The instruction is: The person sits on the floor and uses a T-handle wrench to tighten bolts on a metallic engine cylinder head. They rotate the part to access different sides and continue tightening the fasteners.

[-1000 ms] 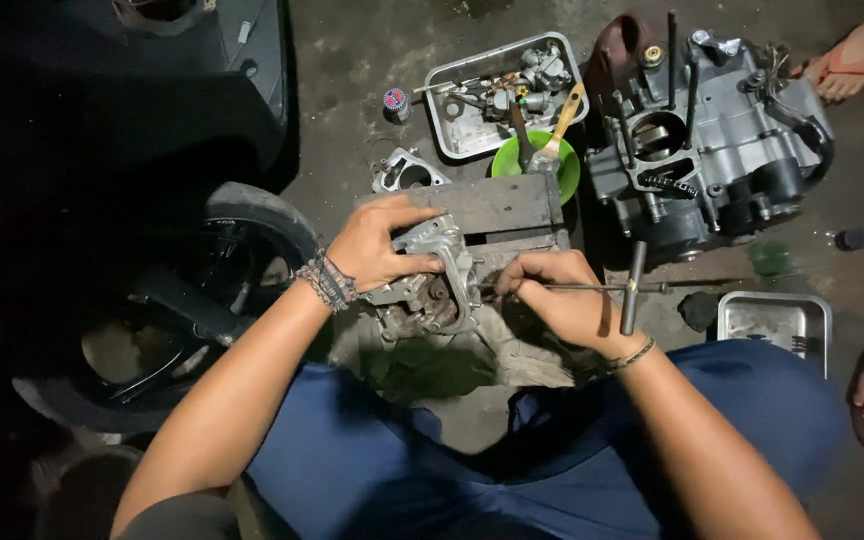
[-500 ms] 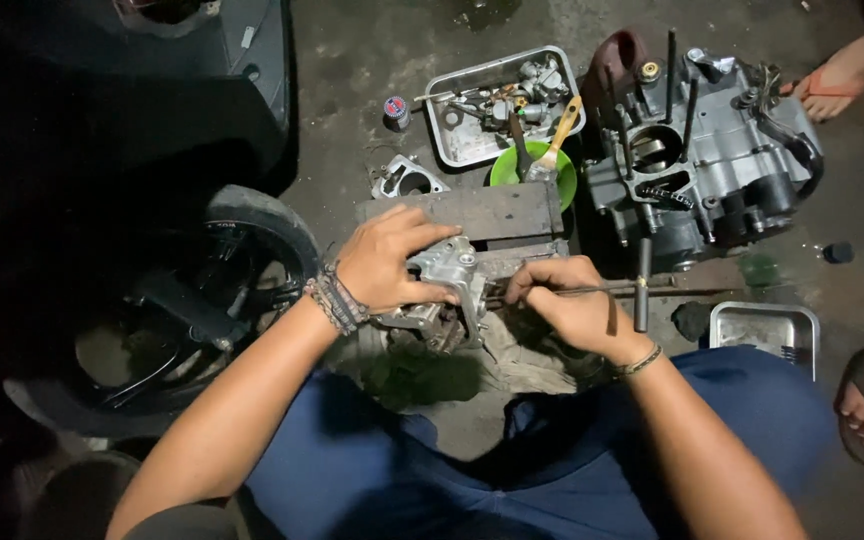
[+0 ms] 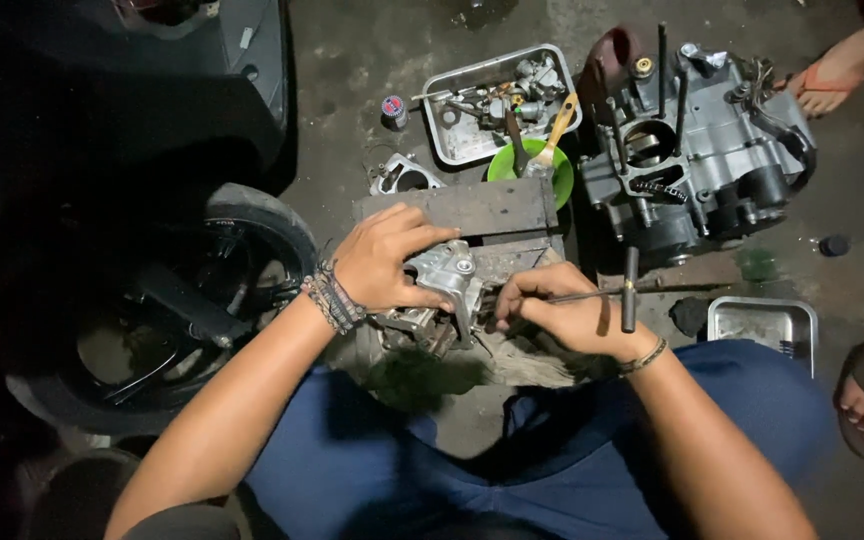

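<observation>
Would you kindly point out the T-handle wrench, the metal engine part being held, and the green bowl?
T-handle wrench (image 3: pixel 629 290), head view, on its dark crossbar.
metal engine part (image 3: pixel 444 275), head view, on its silver top face.
green bowl (image 3: pixel 560 180), head view, on its right rim.

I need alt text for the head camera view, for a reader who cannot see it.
A seated person's left hand steadies a grey metal engine part on a wooden block, while the right hand works a T-handle wrench into it. An engine block and parts tray lie beyond on the concrete floor.
</observation>
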